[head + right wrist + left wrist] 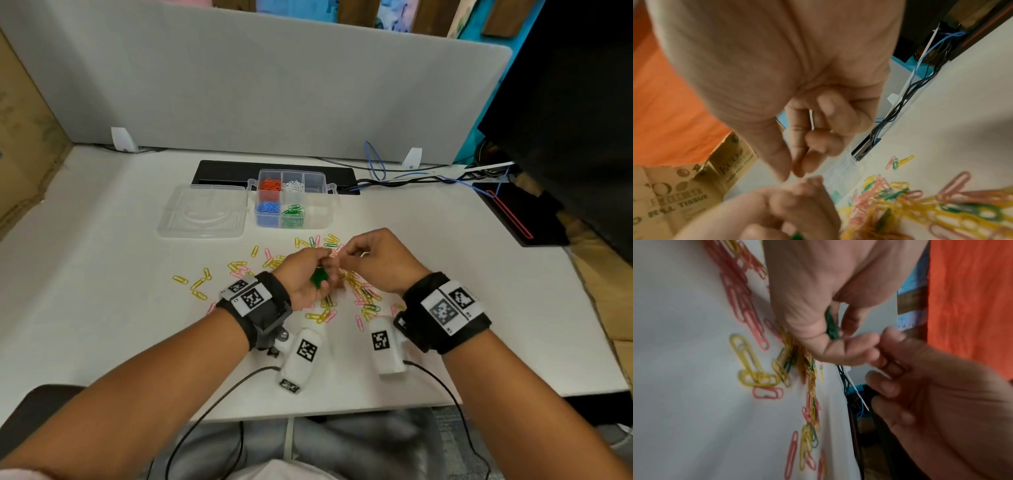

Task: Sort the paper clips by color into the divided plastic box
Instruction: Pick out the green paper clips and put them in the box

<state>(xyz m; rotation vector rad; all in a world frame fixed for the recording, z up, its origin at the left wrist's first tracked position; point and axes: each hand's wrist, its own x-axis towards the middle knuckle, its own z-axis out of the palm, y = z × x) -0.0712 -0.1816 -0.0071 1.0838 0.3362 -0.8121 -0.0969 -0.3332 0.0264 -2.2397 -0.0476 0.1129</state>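
Left hand (305,277) curled round a bunch of green clips (318,278) in its palm, grip closed on them. Right hand (373,260) fingertip to fingertip w/ left, thumb & forefinger pinched together; can't tell what, if anything, sits in that grip. Under & around both grips: loose yellow, pink, green clips (359,291) on white desk (102,308). Beyond the grips: divided box (318,219), lid (202,212) open, w/ orange, white, blue, green clips sorted.

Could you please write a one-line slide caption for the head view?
Left hand holds green clips; right hand meets it above loose clips.
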